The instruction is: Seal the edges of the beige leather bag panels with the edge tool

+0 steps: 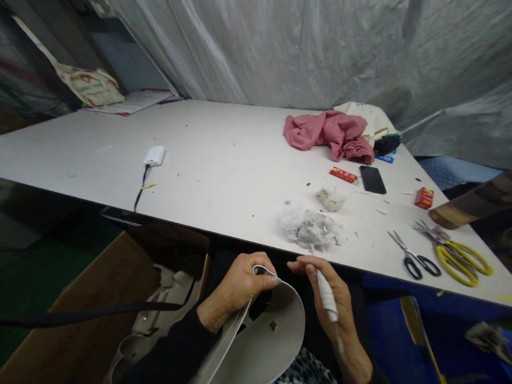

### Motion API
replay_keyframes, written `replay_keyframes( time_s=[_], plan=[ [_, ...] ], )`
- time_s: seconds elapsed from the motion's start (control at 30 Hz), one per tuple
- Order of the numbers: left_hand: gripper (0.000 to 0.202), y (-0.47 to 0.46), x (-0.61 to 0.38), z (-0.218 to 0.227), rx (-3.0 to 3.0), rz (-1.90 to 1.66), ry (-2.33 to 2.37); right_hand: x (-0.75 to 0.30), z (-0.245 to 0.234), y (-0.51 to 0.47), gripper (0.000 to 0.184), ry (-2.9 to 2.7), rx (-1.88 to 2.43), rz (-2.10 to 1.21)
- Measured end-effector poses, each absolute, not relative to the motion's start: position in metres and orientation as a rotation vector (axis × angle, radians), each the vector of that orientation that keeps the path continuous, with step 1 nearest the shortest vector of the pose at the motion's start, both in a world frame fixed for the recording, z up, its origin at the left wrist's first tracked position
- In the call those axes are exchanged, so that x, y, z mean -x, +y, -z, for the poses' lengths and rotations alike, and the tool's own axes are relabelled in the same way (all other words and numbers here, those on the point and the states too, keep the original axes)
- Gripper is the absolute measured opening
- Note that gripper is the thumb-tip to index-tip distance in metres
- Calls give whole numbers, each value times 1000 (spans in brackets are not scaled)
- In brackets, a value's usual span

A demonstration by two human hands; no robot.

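My left hand (244,282) pinches the folded upper edge of a cream, leather-like bag piece (286,325). The piece curves open below the hand and has a small metal fitting (273,326) on its inner face. Just to the right, my right hand (334,304) holds a thin tool with a white-wrapped handle (327,296) between thumb and palm. Its narrow end points back toward my wrist, and its exact kind is unclear. The fingertips of this hand are near the bag's rim but apart from it.
Crumpled plastic with a whitish lump (312,228) lies at the table's front edge. Black scissors (414,256), yellow-handled scissors (460,256), a phone (373,179) and a pink cloth (328,133) are to the right. A cardboard box (92,304) holding cream pieces stands lower left.
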State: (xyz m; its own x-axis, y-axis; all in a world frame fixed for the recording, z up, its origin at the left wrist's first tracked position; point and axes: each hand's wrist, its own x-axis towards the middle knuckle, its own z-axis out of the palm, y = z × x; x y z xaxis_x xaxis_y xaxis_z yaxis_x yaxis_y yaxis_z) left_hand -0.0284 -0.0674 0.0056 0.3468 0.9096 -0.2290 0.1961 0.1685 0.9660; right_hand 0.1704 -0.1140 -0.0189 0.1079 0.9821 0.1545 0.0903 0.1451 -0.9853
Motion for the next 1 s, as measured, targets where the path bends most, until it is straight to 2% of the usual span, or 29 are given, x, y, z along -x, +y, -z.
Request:
replay_keyframes(
  time_s=[0.07, 0.13, 0.2, 0.33, 0.7, 0.9, 1.0],
  plan=[
    [10, -72, 29, -6, -1343, -739, 1140, -164, 16, -119, 21, -1375, 1235, -1002],
    [9, -76, 28, -6, -1355, -775, 1142, -157, 15, -124, 33, -1490, 1294, -989],
    [8, -82, 28, -6, -1364, -805, 1139, -150, 15, -127, 35, -1575, 1340, -911],
    [8, -90, 29, -8, -1370, -832, 1110, -143, 14, -129, 27, -1691, 1303, -763],
    [16, -101, 45, -20, -1550, -780, 958, -136, 5, -145, 19, -1661, 1275, -712],
    [18, -109, 43, -24, -1564, -798, 1025, -138, 5, -150, 14, -1617, 1285, -768],
    [13, -110, 42, -25, -1575, -792, 1087, -142, 6, -151, 8, -1634, 1268, -819]
  ],
)
